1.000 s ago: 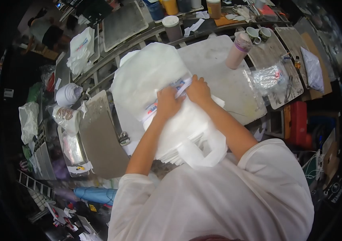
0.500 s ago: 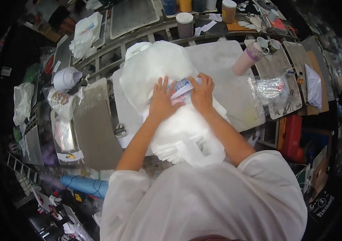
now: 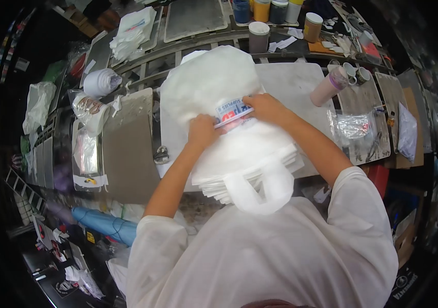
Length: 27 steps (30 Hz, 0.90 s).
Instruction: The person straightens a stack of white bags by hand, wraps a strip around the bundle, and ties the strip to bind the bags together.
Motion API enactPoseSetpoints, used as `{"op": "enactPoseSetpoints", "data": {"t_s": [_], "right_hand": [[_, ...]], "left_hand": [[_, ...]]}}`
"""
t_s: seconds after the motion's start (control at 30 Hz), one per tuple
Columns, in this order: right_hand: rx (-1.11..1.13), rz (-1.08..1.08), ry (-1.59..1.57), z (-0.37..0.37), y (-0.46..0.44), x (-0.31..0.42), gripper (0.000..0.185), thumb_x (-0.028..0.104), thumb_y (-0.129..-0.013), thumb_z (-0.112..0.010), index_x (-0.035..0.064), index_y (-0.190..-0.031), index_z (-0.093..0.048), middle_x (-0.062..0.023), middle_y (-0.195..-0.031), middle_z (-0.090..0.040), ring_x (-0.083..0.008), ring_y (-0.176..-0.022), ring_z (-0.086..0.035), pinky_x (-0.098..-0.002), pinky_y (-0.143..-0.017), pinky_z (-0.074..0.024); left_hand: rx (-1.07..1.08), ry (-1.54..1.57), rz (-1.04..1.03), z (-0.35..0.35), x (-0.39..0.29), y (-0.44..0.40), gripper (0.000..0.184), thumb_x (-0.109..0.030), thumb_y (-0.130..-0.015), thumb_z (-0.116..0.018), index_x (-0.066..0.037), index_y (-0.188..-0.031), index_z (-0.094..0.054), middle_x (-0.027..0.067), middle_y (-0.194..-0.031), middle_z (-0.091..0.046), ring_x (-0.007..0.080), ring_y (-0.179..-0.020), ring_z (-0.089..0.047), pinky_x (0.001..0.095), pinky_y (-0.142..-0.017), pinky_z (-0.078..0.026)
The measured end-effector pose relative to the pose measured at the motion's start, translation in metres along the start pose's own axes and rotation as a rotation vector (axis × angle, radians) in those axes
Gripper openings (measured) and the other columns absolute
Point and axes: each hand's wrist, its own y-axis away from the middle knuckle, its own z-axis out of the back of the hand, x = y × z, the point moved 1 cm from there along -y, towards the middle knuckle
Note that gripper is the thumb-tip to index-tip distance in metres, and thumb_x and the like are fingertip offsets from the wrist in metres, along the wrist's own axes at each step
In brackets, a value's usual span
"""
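A thick stack of white cloth bags (image 3: pixel 249 154) lies on a pale board, with looped handles hanging toward my body. Its upper part (image 3: pixel 213 77) is folded or spread away from me. Between my hands a band with blue and red print (image 3: pixel 234 110) shows, edged by a whitish strip. My left hand (image 3: pixel 203 131) has its fingers closed on the left end of this band. With fingers closed, my right hand (image 3: pixel 265 108) grips the band's right end. The fingertips of both hands are partly hidden by the fabric.
A pink bottle (image 3: pixel 330 87) stands to the right, near two mugs (image 3: pixel 356 74) and a clear plastic packet (image 3: pixel 353 127). Ink tubs (image 3: pixel 258 37) line the back. A white roll (image 3: pixel 100 83) and a grey board (image 3: pixel 130 149) are at the left.
Half a second ago both hands had spread fingers over the print; now they are closed at the band's two ends, farther apart. The band lies flatter and more print shows. The camera view has shifted.
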Motion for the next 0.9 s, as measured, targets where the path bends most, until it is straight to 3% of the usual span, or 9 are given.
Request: {"op": "enactPoseSetpoints", "data": {"t_s": [0.07, 0.17, 0.27, 0.33, 0.37, 0.43, 0.63, 0.77, 0.9], "right_hand": [[0.155, 0.048, -0.135, -0.008, -0.006, -0.018, 0.040, 0.028, -0.074, -0.081, 0.0088, -0.105, -0.062, -0.0148, -0.104, -0.069, -0.0363, -0.099, -0.065, -0.0440, -0.082, -0.0500], [0.234, 0.037, -0.164, -0.001, 0.001, -0.022, 0.048, 0.024, -0.068, -0.085, 0.0093, -0.106, -0.060, -0.0135, -0.107, -0.069, -0.0347, -0.102, -0.065, -0.0426, -0.083, -0.0502], [0.230, 0.046, -0.217, 0.003, 0.001, -0.022, 0.056, 0.021, -0.063, -0.088, 0.0101, -0.109, -0.057, -0.0139, -0.106, -0.069, -0.0351, -0.101, -0.065, -0.0425, -0.083, -0.0499], [0.246, 0.030, -0.211, 0.008, 0.005, -0.020, 0.058, 0.020, -0.063, -0.088, 0.0109, -0.110, -0.055, -0.0143, -0.107, -0.068, -0.0352, -0.102, -0.064, -0.0424, -0.083, -0.0497], [0.263, 0.016, -0.203, 0.008, 0.005, -0.019, 0.060, 0.019, -0.063, -0.089, 0.0117, -0.111, -0.053, -0.0148, -0.108, -0.068, -0.0353, -0.102, -0.064, -0.0424, -0.083, -0.0495], [0.254, 0.026, -0.238, 0.002, 0.004, -0.024, 0.062, 0.016, -0.062, -0.088, 0.0115, -0.113, -0.052, -0.0164, -0.106, -0.067, -0.0362, -0.100, -0.064, -0.0415, -0.084, -0.0491], [0.269, 0.080, -0.316, -0.001, -0.001, -0.030, 0.056, 0.011, -0.061, -0.088, 0.0058, -0.107, -0.057, -0.0164, -0.102, -0.066, -0.0336, -0.095, -0.063, -0.0385, -0.084, -0.0488], [0.363, 0.003, -0.404, -0.002, -0.005, -0.031, 0.052, 0.011, -0.058, -0.089, 0.0003, -0.103, -0.064, -0.0165, -0.109, -0.067, -0.0317, -0.095, -0.065, -0.0378, -0.083, -0.0500], [0.267, 0.054, -0.465, -0.007, -0.003, -0.026, 0.053, 0.011, -0.058, -0.088, -0.0006, -0.103, -0.063, -0.0164, -0.105, -0.067, -0.0287, -0.093, -0.065, -0.0374, -0.081, -0.0501]], "left_hand": [[0.066, -0.038, 0.034, -0.001, 0.005, 0.005, 0.035, -0.037, -0.073, -0.081, -0.007, -0.089, -0.073, 0.0109, -0.088, -0.065, 0.0307, -0.091, -0.061, 0.0444, -0.081, -0.046], [0.055, -0.160, -0.034, -0.009, 0.014, 0.008, 0.044, -0.039, -0.071, -0.082, -0.009, -0.101, -0.073, 0.0092, -0.098, -0.064, 0.0282, -0.101, -0.058, 0.0436, -0.083, -0.046], [-0.005, -0.064, -0.077, -0.008, 0.021, 0.022, 0.042, -0.025, -0.068, -0.086, -0.009, -0.104, -0.072, 0.0089, -0.101, -0.061, 0.0283, -0.105, -0.056, 0.0418, -0.083, -0.046], [-0.114, 0.397, -0.058, 0.004, 0.021, 0.026, 0.041, -0.010, -0.064, -0.087, -0.006, -0.101, -0.068, 0.0098, -0.097, -0.059, 0.0295, -0.101, -0.057, 0.0401, -0.083, -0.047], [-0.116, 0.394, -0.052, 0.000, 0.024, 0.031, 0.041, -0.010, -0.064, -0.087, -0.006, -0.101, -0.068, 0.0098, -0.097, -0.059, 0.0295, -0.101, -0.057, 0.0401, -0.083, -0.047], [-0.239, 0.631, 0.190, -0.005, 0.033, 0.043, 0.035, -0.001, -0.064, -0.083, -0.004, -0.094, -0.065, 0.0118, -0.096, -0.058, 0.0315, -0.100, -0.057, 0.0399, -0.083, -0.048], [-0.253, 0.246, 0.090, -0.004, 0.019, 0.042, 0.034, -0.004, -0.066, -0.083, -0.004, -0.093, -0.064, 0.0147, -0.096, -0.058, 0.0338, -0.099, -0.056, 0.0417, -0.085, -0.047], [-0.110, 0.294, 0.021, -0.001, 0.025, 0.026, 0.034, -0.002, -0.066, -0.084, -0.002, -0.095, -0.066, 0.0126, -0.098, -0.061, 0.0289, -0.091, -0.060, 0.0376, -0.083, -0.050], [-0.110, 0.276, 0.141, -0.019, 0.022, 0.013, 0.022, -0.014, -0.075, -0.081, -0.007, -0.094, -0.071, 0.0115, -0.097, -0.062, 0.0301, -0.093, -0.060, 0.0419, -0.084, -0.048]]}}
